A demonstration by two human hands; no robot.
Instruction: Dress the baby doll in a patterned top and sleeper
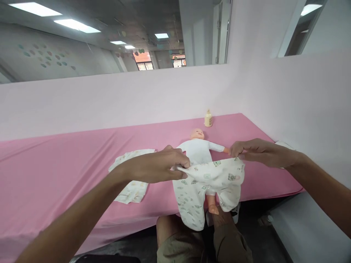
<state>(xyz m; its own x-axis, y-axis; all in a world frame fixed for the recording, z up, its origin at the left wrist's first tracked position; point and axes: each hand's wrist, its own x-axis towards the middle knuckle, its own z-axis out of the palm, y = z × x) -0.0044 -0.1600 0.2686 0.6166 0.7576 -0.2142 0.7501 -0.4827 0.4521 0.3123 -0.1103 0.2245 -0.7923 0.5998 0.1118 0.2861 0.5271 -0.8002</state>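
Observation:
A baby doll (197,146) in a white top lies on its back on the pink table cover (68,160), head toward the wall. Small white printed trousers (205,186) are stretched over its legs, and one bare foot (213,209) pokes out below the table edge. My left hand (159,166) is closed, pinching the left side of the trousers' waistband. My right hand (255,150) is closed on the waistband's right side, next to the doll's outstretched hand.
A folded white printed garment (131,175) lies on the cover left of the doll. A small cream bottle (208,118) stands by the back wall. Pale pink walls close the table behind and on the right. My knees (203,241) are below the table's front edge.

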